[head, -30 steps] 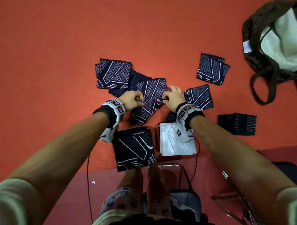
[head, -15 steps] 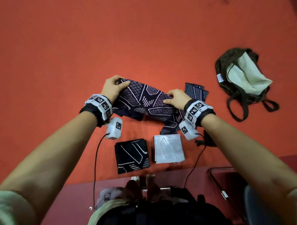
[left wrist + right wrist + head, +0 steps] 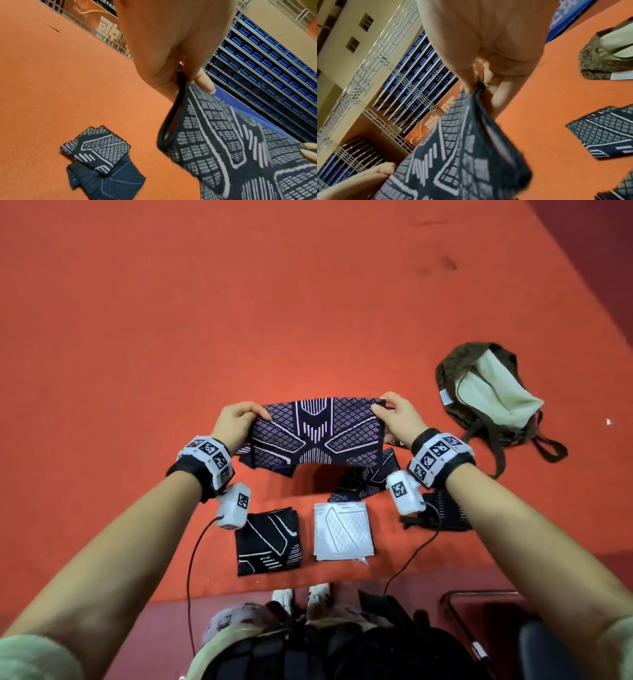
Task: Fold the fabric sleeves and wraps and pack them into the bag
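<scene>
A dark navy sleeve (image 3: 317, 433) with a white geometric pattern hangs stretched flat above the orange floor. My left hand (image 3: 236, 419) pinches its left end, and my right hand (image 3: 397, 416) pinches its right end. The left wrist view shows the thumb and fingers of that hand pinching the sleeve (image 3: 223, 142) at its edge; the right wrist view shows the same pinch on the sleeve (image 3: 462, 148). A brown bag (image 3: 486, 395) with a pale lining lies open on the floor to the right. More unfolded patterned sleeves (image 3: 366, 477) lie under the held one.
Near my feet lie a folded dark sleeve (image 3: 269, 537) and a folded white one (image 3: 342, 530). A black ribbed wrap (image 3: 442, 513) lies at the right. A folded pair (image 3: 101, 155) rests on the floor to the left. A chair frame (image 3: 479, 611) stands at lower right.
Both hands lifted the sleeve off the pile, pulled it out full length and raised it level. The view rose and pulled back from the floor.
</scene>
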Demonstrator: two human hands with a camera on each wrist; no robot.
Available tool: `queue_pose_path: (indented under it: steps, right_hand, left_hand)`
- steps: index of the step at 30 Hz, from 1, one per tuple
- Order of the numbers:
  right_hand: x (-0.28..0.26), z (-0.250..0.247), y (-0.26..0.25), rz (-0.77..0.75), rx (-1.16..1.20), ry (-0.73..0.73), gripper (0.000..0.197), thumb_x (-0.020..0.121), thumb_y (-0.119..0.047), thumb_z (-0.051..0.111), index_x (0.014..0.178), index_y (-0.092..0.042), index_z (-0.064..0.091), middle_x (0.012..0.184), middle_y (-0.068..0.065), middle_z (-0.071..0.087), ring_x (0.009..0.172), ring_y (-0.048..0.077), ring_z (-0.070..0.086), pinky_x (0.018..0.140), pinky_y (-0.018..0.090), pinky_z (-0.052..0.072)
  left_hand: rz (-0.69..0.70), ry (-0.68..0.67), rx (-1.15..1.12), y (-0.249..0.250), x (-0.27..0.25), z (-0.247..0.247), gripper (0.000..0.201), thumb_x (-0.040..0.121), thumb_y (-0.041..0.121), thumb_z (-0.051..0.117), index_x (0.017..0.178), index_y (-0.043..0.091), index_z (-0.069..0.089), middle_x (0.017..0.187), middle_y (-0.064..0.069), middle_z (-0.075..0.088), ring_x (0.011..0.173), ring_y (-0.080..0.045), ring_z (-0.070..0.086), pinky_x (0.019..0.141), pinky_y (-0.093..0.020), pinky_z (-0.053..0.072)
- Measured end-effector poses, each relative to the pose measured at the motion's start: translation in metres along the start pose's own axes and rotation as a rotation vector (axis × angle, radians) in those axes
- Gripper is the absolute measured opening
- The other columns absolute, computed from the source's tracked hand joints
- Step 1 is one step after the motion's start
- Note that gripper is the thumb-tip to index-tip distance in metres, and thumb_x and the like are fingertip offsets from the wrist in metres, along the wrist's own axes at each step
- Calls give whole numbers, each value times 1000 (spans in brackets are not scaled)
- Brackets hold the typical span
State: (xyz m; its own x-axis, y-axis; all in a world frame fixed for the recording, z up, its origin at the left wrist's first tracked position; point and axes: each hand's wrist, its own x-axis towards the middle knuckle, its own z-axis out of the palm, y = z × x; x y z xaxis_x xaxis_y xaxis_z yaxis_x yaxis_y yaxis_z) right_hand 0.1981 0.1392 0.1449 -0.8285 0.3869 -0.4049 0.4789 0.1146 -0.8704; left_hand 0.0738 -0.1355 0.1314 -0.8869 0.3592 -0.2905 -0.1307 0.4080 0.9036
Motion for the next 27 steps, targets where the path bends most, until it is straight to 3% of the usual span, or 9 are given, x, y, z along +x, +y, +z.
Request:
queue_pose_path:
  steps: [3, 5, 7, 9, 12, 14, 19, 22, 27]
  right_hand:
    - [-3, -6, 12, -28, 7, -8, 30, 95, -9, 48, 114, -31, 49, 73, 11, 52, 61, 21, 56, 45, 26, 53]
    - [-5, -10, 20, 13, 51, -30, 34, 93, -9, 54, 122, -25, 51, 87, 10, 62, 67, 17, 65, 54, 28, 57]
    - [-10, -11, 24, 62, 86, -31, 14, 92, -10, 56, 106, -11, 57, 94, 11, 66, 63, 10, 69, 53, 24, 56]
    - [-15, -9, 26, 97, 108, -10, 8, 93, -10, 55, 86, -14, 54, 88, 14, 66, 58, 13, 69, 52, 28, 57]
    - [-26, -2, 20, 60, 102, -23, 16, 92, -7, 54, 96, -22, 53, 73, 9, 57, 54, 18, 67, 59, 39, 60]
    - [-36, 6, 9, 5, 90, -125, 30, 91, -2, 54, 113, -23, 55, 71, 12, 59, 61, 23, 69, 64, 40, 60]
    - [-47, 29, -21, -30, 51, -363, 20, 85, 0, 64, 102, -6, 55, 101, 24, 67, 85, 29, 68, 80, 34, 57]
    - [-49, 34, -33, -105, -95, -373, 13, 89, -1, 59, 99, -7, 54, 97, 18, 70, 73, 17, 68, 72, 26, 56]
    - [-50, 41, -40, -94, -3, -342, 11, 95, -5, 50, 88, -6, 59, 72, 5, 72, 59, 13, 69, 57, 19, 55]
  left_hand:
    - [-56, -102, 37, -2, -8, 15, 29, 89, 0, 51, 79, 25, 61, 76, 1, 60, 64, -16, 54, 50, -22, 44]
    - [-59, -140, 38, -4, -13, 22, 25, 85, -1, 61, 91, 22, 56, 85, 2, 59, 70, -15, 58, 49, -17, 46]
    - [-55, -121, 10, -4, -18, 26, 26, 83, -3, 64, 94, 20, 58, 87, 1, 60, 69, -13, 61, 49, -17, 48]
    - [-60, -90, -49, -4, -24, 30, 22, 85, -4, 61, 88, 18, 62, 81, -3, 62, 56, -6, 63, 43, -16, 47]
    - [-82, -128, -89, 0, -35, 40, 22, 91, -2, 52, 94, 16, 65, 69, 1, 63, 46, -1, 59, 38, -15, 42]
    - [-67, -202, -94, 5, -40, 49, 23, 95, 4, 47, 102, 15, 66, 68, 3, 62, 52, -2, 58, 45, -16, 44]
    - [-50, -344, -64, 24, -43, 59, 21, 95, 36, 49, 98, 26, 68, 91, -2, 67, 81, -18, 62, 77, -38, 51]
    - [-11, -387, -18, 36, -46, 58, 16, 95, 34, 52, 95, 23, 63, 86, 7, 64, 74, -4, 58, 66, -23, 45]
    - [58, -454, 55, 35, -46, 53, 23, 79, 23, 75, 90, 20, 55, 76, 0, 57, 61, -9, 52, 57, -20, 42]
